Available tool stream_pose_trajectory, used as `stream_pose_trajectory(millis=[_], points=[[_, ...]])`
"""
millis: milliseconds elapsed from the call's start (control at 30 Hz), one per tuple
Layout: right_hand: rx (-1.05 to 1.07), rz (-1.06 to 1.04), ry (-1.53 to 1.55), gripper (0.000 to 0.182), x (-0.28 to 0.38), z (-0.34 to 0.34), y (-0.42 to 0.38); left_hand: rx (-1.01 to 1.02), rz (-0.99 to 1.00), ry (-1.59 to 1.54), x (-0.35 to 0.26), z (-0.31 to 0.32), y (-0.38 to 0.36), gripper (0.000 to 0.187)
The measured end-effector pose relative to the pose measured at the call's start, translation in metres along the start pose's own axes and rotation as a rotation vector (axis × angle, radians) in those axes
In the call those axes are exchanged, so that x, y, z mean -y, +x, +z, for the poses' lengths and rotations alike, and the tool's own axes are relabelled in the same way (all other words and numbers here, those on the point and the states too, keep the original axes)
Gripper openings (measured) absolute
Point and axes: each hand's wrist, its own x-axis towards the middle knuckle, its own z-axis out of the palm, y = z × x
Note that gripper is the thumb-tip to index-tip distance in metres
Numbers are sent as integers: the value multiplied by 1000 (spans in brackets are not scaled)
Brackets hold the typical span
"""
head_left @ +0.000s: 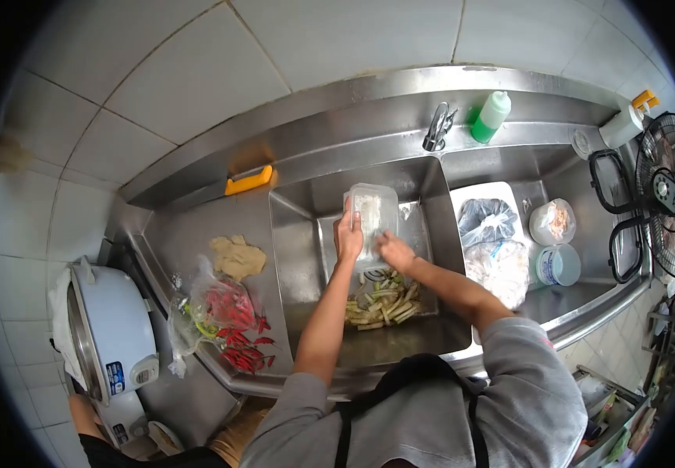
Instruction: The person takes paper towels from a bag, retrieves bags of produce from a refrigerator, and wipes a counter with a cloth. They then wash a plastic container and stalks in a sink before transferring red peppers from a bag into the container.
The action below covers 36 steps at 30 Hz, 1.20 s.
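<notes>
My left hand [348, 232] is wrapped round the left side of a clear plastic container [375, 204], tilted over the middle sink basin [298, 292]. Something whitish shows inside the container. At its lower right is my right hand [394, 251], its fingers blurred and curled near the container's edge; what they hold, if anything, cannot be made out. Below both hands, cut pale green and yellowish stalks [388, 303] lie on the basin floor around the drain.
Red chillies [232, 304], partly bagged, and a beige cloth [238, 257] lie on the left drainboard. The right basin holds a white tray [484, 191] of bags and two tubs [558, 265]. Behind are a faucet [439, 126] and green bottle [492, 117]. Another person's arm [85, 415] shows lower left.
</notes>
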Motion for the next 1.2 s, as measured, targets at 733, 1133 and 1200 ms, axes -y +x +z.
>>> stream_pose_trajectory(millis=[733,1133,1200], points=[[-597,402,228,25,-9,-84,59,215,-344,-172,-13,-3,-26,45],[-242,170,-25,32,-34,-78,6,204,-146,56,-29,-13,-25,46],[-244,28,-95,24,-37,-89,12,191,-215,192,-54,-29,-25,44]])
